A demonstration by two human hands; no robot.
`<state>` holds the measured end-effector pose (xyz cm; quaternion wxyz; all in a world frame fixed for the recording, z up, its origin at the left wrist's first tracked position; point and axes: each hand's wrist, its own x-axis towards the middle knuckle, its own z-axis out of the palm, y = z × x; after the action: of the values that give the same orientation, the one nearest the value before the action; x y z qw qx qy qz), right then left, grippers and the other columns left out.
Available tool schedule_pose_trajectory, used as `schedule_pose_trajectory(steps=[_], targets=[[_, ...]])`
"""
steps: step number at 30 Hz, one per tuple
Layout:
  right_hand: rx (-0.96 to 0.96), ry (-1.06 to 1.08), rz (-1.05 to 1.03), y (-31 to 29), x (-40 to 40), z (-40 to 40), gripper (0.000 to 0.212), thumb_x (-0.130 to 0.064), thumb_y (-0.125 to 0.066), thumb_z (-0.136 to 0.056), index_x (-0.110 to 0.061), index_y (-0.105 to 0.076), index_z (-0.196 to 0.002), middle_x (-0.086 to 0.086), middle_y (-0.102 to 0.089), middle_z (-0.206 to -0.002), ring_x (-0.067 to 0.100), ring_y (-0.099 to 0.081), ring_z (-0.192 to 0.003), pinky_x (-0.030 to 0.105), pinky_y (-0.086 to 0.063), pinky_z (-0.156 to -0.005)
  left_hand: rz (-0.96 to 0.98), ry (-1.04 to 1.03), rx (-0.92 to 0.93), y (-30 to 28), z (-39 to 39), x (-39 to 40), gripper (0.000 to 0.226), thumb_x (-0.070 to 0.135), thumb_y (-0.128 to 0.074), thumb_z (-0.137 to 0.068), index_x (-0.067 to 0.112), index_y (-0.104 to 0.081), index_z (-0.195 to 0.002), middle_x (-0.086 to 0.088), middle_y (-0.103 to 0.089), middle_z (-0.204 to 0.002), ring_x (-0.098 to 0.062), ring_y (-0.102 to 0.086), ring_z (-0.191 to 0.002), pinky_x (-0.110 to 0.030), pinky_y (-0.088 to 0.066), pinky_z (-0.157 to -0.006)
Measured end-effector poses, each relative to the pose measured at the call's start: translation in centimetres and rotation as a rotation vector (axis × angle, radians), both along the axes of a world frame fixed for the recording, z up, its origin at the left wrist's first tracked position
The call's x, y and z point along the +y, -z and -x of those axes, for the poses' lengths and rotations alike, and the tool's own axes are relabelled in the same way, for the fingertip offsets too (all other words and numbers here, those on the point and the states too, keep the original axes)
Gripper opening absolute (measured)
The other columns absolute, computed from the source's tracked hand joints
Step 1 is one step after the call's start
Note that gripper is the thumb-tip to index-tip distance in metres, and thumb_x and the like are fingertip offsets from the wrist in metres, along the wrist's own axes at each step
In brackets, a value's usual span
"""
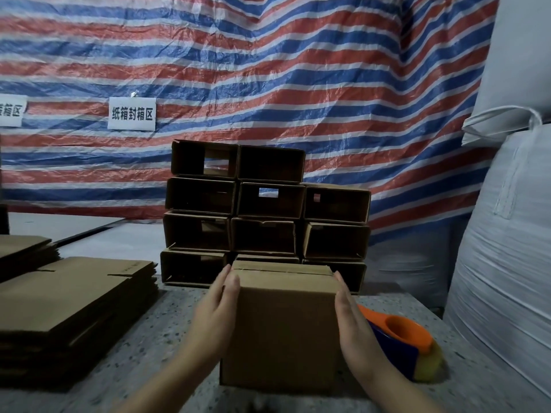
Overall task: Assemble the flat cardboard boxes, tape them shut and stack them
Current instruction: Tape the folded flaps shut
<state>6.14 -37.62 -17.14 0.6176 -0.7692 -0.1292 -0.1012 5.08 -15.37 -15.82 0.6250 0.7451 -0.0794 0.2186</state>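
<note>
An assembled brown cardboard box (283, 323) stands on the speckled table (155, 347) right in front of me, a seam running across its top. My left hand (216, 305) presses flat against its left side with straight fingers. My right hand (350, 317) presses flat against its right side in the same way. Behind the box rises a stack of assembled boxes (265, 216), several rows high, their open ends facing me. An orange and blue tape dispenser (408, 341) lies on the table just right of my right hand.
Piles of flat cardboard blanks (74, 302) lie at the left, with another pile (24, 251) behind them. Large white bulk sacks (507, 234) fill the right side. A red, white and blue striped tarpaulin (268, 70) hangs behind, carrying paper signs (132, 113).
</note>
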Motion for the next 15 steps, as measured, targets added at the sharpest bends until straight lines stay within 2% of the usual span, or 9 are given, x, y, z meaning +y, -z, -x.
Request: schedule_pose_trajectory(steps=[2,4,5,7,9,11,13,14,15], targets=[[0.074,0.015,-0.024,0.7,0.1,0.1,0.081,-0.078,-0.027,-0.080,-0.046,-0.028,-0.154,-0.017,-0.036,-0.157,0.009,-0.031,-0.146,0.043,-0.026,-0.122,0.050,0.061,0.086,1.6,0.0,0.0,0.077,0.067,-0.036,-0.081,0.038,-0.031,-0.151,0.011,-0.042,-0.149,-0.008,-0.039,-0.133,-0.031,-0.036,-0.107],[0.169,0.001,-0.004,1.4,-0.2,0.1,0.086,-0.084,-0.033,-0.074,-0.032,-0.053,-0.139,0.003,-0.066,-0.132,0.023,-0.062,-0.124,0.051,-0.046,-0.109,0.071,0.110,0.103,2.5,0.1,0.5,0.063,0.066,-0.037,-0.081,0.046,-0.040,-0.141,0.021,-0.053,-0.135,-0.004,-0.049,-0.123,-0.019,-0.043,-0.093],[0.190,-0.018,-0.003,1.6,-0.4,0.0,0.082,-0.083,-0.037,-0.073,-0.029,-0.058,-0.131,0.008,-0.073,-0.118,0.025,-0.069,-0.111,0.050,-0.053,-0.101,0.059,0.128,0.107,2.7,0.2,0.7,0.056,0.065,-0.038,-0.082,0.051,-0.042,-0.135,0.026,-0.056,-0.128,0.000,-0.052,-0.120,-0.013,-0.044,-0.085],[0.204,-0.046,-0.021,1.9,-0.8,-0.1,0.062,-0.074,-0.047,-0.078,-0.040,-0.052,-0.130,-0.001,-0.077,-0.108,0.017,-0.073,-0.102,0.038,-0.060,-0.086,0.046,0.172,0.121,3.0,0.3,1.2,0.052,0.063,-0.040,-0.083,0.054,-0.036,-0.134,0.028,-0.052,-0.126,0.004,-0.052,-0.115,-0.008,-0.046,-0.077],[0.191,-0.062,-0.019,2.2,-1.1,0.0,0.057,-0.061,-0.052,-0.081,-0.051,-0.038,-0.136,-0.007,-0.076,-0.110,0.011,-0.072,-0.103,0.031,-0.059,-0.083,0.027,0.221,0.179,3.3,0.6,1.3,0.050,0.062,-0.043,-0.084,0.056,-0.035,-0.133,0.026,-0.051,-0.128,0.006,-0.055,-0.110,-0.008,-0.049,-0.073],[0.195,-0.058,0.048,2.4,-0.9,0.3,0.058,-0.061,-0.049,-0.080,-0.039,-0.047,-0.134,-0.004,-0.076,-0.106,0.011,-0.073,-0.099,0.034,-0.060,-0.086,-0.039,0.229,0.187,3.6,0.8,1.4,0.051,0.061,-0.044,-0.085,0.052,-0.036,-0.134,0.025,-0.052,-0.129,0.008,-0.056,-0.109,-0.009,-0.048,-0.078],[0.194,-0.004,0.024,1.9,-0.6,0.4,0.059,-0.066,-0.048,-0.075,-0.026,-0.061,-0.117,-0.002,-0.078,-0.096,0.010,-0.074,-0.089,0.032,-0.062,-0.079,-0.073,0.185,0.169,2.8,1.2,1.4,0.049,0.059,-0.038,-0.088,0.051,-0.029,-0.136,0.029,-0.047,-0.128,0.009,-0.052,-0.111,-0.013,-0.042,-0.089],[0.187,0.024,-0.014,1.2,-0.4,0.6,0.064,-0.068,-0.051,-0.072,-0.025,-0.061,-0.118,-0.003,-0.077,-0.096,0.007,-0.073,-0.088,0.026,-0.061,-0.071,-0.079,0.153,0.169,2.1,0.7,1.4,0.045,0.055,-0.034,-0.095,0.049,-0.026,-0.138,0.027,-0.045,-0.129,0.005,-0.050,-0.115,-0.020,-0.041,-0.097],[0.154,0.051,-0.056,0.3,-0.2,0.7,0.072,-0.070,-0.053,-0.070,-0.025,-0.057,-0.126,-0.005,-0.075,-0.102,0.005,-0.073,-0.090,0.021,-0.059,-0.068,-0.061,0.133,0.158,1.0,0.0,1.2,0.041,0.044,-0.031,-0.102,0.042,-0.026,-0.143,0.018,-0.048,-0.134,-0.005,-0.050,-0.121,-0.030,-0.040,-0.104]])
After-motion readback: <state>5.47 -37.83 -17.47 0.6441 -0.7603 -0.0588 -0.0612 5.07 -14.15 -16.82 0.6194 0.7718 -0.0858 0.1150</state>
